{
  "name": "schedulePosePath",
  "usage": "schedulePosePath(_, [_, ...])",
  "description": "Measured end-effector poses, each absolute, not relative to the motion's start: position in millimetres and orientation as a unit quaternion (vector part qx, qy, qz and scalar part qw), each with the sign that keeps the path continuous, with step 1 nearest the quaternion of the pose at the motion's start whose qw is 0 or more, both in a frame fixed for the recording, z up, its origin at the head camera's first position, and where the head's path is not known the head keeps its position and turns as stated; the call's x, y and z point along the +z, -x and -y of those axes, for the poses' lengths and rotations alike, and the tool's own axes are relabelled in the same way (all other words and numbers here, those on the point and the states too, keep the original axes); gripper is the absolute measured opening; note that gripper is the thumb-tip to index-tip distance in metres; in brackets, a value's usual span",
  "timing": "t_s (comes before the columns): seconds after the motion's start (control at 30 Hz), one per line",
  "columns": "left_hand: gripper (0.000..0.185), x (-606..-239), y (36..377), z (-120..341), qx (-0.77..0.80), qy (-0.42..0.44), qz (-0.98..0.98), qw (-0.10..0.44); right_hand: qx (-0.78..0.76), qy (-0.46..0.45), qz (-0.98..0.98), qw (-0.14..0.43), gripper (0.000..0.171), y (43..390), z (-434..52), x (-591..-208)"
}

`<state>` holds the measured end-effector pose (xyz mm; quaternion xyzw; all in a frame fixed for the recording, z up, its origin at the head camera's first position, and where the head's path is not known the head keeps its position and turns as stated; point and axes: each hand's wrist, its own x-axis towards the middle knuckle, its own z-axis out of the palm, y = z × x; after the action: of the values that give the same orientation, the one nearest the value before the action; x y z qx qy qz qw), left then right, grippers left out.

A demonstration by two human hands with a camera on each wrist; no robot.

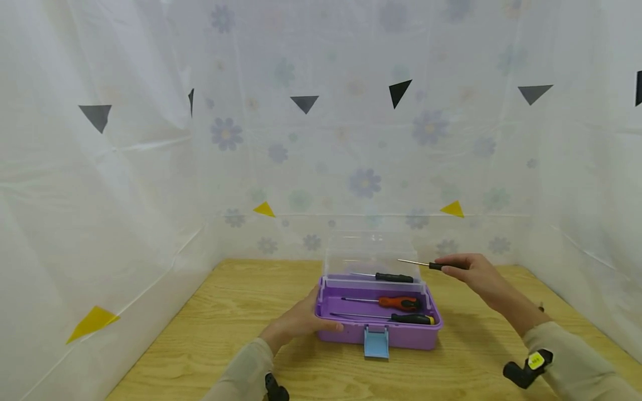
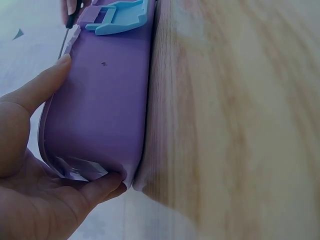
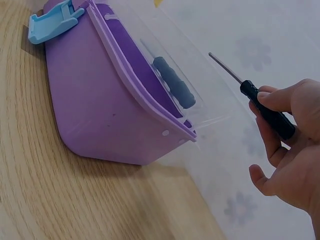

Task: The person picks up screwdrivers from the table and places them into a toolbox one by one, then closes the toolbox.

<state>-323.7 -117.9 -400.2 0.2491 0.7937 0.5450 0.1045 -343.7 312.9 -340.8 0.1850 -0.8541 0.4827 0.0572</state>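
Observation:
A purple toolbox [image 1: 346, 336] stands on the table with its clear lid [image 1: 371, 245] raised and its light blue latch [image 1: 376, 344] hanging down in front. My left hand [image 1: 301, 318] grips its left end, thumb along the front rim and fingers round the corner, as the left wrist view shows. To the right, above the box, my right hand [image 1: 476, 274] pinches a small black-handled screwdriver [image 3: 270, 112], its thin shaft pointing left. Inside the box lie a red-and-black screwdriver [image 1: 398, 302] and a black-and-yellow one [image 1: 411, 318]. Another black-handled screwdriver [image 1: 394, 277] lies in the clear lid.
A wooden table [image 1: 236, 334] carries the box. Pale flowered plastic sheeting [image 1: 321, 150] encloses the back and both sides, with black, grey and yellow triangles stuck on it. A wrist camera [image 1: 528, 368] is strapped over the right sleeve.

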Motion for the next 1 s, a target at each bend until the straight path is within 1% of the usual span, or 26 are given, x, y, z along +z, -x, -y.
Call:
schedulePosePath(0.3, [0.121, -401, 324, 118, 0.539, -0.252, -0.797, 0.104, 0.468, -0.194, 0.861, 0.053, 0.041, 357, -294, -337])
schedulePosePath(0.6, [0.122, -403, 325, 117, 0.543, -0.254, -0.793, 0.105, 0.463, -0.206, 0.861, 0.05, 0.034, 368, -274, -339])
schedulePosePath(1.0, [0.123, -404, 327, 118, 0.538, -0.252, -0.798, 0.104, 0.45, -0.191, 0.87, 0.06, 0.035, 375, -258, -336])
